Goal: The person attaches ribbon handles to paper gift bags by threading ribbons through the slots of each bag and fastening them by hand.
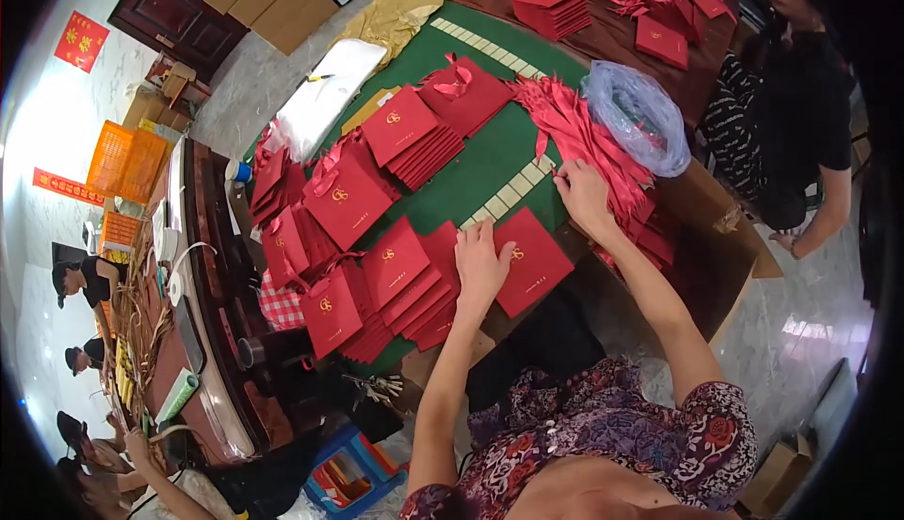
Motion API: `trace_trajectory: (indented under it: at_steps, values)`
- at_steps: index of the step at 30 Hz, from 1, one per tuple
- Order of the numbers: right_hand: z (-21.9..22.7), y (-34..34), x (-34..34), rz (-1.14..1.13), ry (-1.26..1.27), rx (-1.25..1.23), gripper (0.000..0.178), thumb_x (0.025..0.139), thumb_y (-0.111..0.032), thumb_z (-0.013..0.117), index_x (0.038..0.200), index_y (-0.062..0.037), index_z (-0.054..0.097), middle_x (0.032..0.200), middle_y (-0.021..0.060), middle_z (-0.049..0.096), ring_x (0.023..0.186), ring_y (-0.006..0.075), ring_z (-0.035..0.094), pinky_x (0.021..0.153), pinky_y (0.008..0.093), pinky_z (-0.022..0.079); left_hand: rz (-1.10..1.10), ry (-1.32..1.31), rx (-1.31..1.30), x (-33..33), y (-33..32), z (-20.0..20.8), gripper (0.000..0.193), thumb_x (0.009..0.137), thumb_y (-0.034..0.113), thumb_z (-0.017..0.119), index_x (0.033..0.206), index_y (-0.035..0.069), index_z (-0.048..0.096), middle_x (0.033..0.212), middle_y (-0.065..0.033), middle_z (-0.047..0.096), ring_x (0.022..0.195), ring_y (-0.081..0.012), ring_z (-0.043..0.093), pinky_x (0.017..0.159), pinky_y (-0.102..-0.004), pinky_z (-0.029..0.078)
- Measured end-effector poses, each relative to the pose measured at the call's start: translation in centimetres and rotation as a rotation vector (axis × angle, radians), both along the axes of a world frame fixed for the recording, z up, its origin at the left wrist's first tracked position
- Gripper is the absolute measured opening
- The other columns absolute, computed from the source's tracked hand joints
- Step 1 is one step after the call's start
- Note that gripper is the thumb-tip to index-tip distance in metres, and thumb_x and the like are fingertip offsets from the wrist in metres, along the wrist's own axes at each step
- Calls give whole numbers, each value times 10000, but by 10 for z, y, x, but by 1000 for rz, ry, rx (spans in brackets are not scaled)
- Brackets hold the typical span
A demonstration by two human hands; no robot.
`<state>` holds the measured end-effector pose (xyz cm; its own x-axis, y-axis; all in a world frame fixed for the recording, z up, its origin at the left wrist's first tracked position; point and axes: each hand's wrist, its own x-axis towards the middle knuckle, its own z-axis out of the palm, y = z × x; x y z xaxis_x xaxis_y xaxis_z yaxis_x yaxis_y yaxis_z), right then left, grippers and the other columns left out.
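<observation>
My left hand (483,258) lies with its fingers stretched out over the left edge of a flat red gift bag (535,261). Its fingertips reach the near end of a row of cream tiles (508,196). By the other end of that row is my right hand (585,197), its thumb and fingers drawn together; whatever is between them is too small to make out. Just beyond it spreads a heap of red ribbons (589,134). Left of my left hand, several red bags (394,266) lie overlapped in a fanned stack.
More red bags (344,195) stand in stacks on the green tabletop (494,157). A clear bluish plastic bag (640,120) sits beyond the ribbons. At the right a person (800,96) sits close to the table. A black cup (252,352) is near the left edge.
</observation>
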<state>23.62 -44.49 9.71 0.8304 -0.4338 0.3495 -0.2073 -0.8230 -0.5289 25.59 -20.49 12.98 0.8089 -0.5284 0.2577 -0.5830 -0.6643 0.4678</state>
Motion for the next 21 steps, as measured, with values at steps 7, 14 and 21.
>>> trace_trajectory:
  at_steps: [7,14,21]
  values:
    - [15,8,-15,165,-114,207,99,877,-84,665,951,-40,617,875,121,636,789,297,638,688,408,501,-13,57,31,2,-6,-4,463,777,248,802,1166,38,665,1081,-152,626,1022,-339,555,871,-440,456]
    - [40,46,-45,368,-96,425,120,916,-125,645,995,-37,670,870,133,622,786,307,634,692,379,496,3,178,-76,5,-8,2,415,723,156,827,1087,69,647,1025,-109,644,1010,-307,579,857,-438,441]
    - [36,71,-54,343,-58,415,122,897,-148,671,929,-36,632,843,126,605,773,312,631,673,407,493,-19,378,-219,3,-13,16,354,746,60,780,1069,7,647,1000,-161,720,969,-310,699,844,-395,548]
